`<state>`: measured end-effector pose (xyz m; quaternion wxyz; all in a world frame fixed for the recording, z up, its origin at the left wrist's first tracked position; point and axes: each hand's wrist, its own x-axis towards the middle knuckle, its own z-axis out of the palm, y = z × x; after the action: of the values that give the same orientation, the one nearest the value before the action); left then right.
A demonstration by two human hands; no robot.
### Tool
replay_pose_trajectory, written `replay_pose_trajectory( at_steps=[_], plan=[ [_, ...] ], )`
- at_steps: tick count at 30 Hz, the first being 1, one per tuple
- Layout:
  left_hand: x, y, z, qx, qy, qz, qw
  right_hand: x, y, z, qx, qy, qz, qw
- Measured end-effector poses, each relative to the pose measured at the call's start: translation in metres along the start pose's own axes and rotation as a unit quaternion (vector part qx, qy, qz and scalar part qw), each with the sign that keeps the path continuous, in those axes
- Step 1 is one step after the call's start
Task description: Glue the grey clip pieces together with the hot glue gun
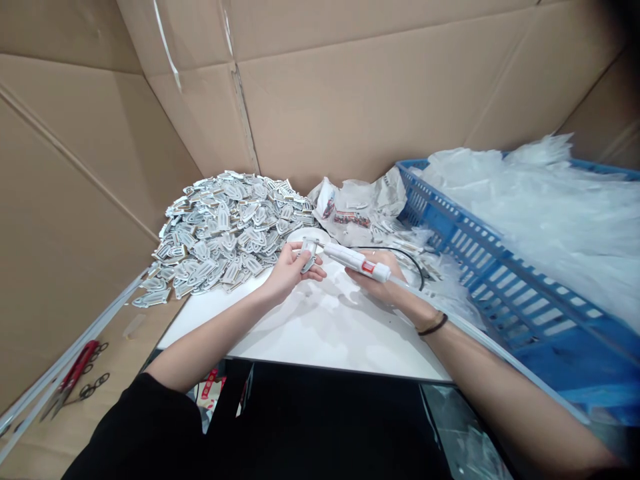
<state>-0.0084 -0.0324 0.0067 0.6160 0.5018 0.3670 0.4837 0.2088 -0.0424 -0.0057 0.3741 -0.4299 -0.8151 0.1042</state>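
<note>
My left hand [295, 270] pinches a small grey-white plastic part [310, 253] above the white table [320, 327]. In my right hand [377, 277] is a white pen-shaped tool [355, 260] with a red-marked section near its rear end. The tool's thin tip points left and meets or nearly meets the part; exact contact is too small to tell. Behind my left hand rises a large heap of similar grey-white parts [225, 227]. A round white piece [313, 235] lies just behind the held part.
A blue basket [480, 260] full of translucent plastic bags [550, 207] stands at the right. Crumpled printed plastic [350, 207] and loose parts lie at the back centre, near a black cable [413, 257]. Red-handled scissors [75, 373] rest on cardboard at the left. Cardboard walls enclose the back.
</note>
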Motion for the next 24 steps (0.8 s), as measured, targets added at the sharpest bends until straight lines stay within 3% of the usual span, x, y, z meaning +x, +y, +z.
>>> replay_pose_trajectory(
  at_steps=[9, 18, 24],
  plan=[
    [0.001, 0.003, 0.0, -0.016, 0.039, -0.014, 0.999, 0.001, -0.006, -0.005, -0.006, -0.009, 0.019, 1.0],
    [0.001, 0.001, -0.004, 0.007, 0.016, 0.002, 1.0, 0.0, -0.005, -0.004, -0.001, 0.005, 0.023, 1.0],
    [0.006, 0.003, -0.011, 0.042, -0.003, 0.02, 0.999, 0.0, 0.0, -0.004, 0.01, 0.053, 0.087, 0.995]
  ],
)
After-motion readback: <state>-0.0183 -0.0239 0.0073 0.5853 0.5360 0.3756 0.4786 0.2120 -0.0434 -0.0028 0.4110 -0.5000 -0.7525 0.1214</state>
